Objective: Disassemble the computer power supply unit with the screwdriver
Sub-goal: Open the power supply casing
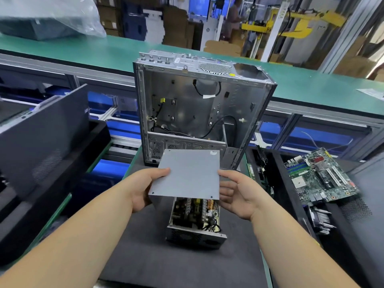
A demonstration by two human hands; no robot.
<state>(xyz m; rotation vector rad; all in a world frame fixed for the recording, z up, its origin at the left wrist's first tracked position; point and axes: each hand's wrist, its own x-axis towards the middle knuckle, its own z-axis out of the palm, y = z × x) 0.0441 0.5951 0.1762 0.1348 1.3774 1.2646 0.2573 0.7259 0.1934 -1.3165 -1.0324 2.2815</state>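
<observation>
The power supply unit (195,223) lies on the dark mat with its top off, circuit board and wires exposed. Above it hangs its flat grey metal cover (189,173), tilted and lifted clear of the box. My left hand (143,188) grips the cover's left edge, thumb on top. My right hand (236,194) is at the cover's right edge with fingers spread and relaxed, thumb tip touching the edge. No screwdriver is in view.
An emptied computer case (199,104) stands open just behind the unit. A motherboard (320,177) and a heatsink (320,221) lie in the black tray at the right. Dark case panels (41,142) lean at the left. A green conveyor (104,50) runs across the back.
</observation>
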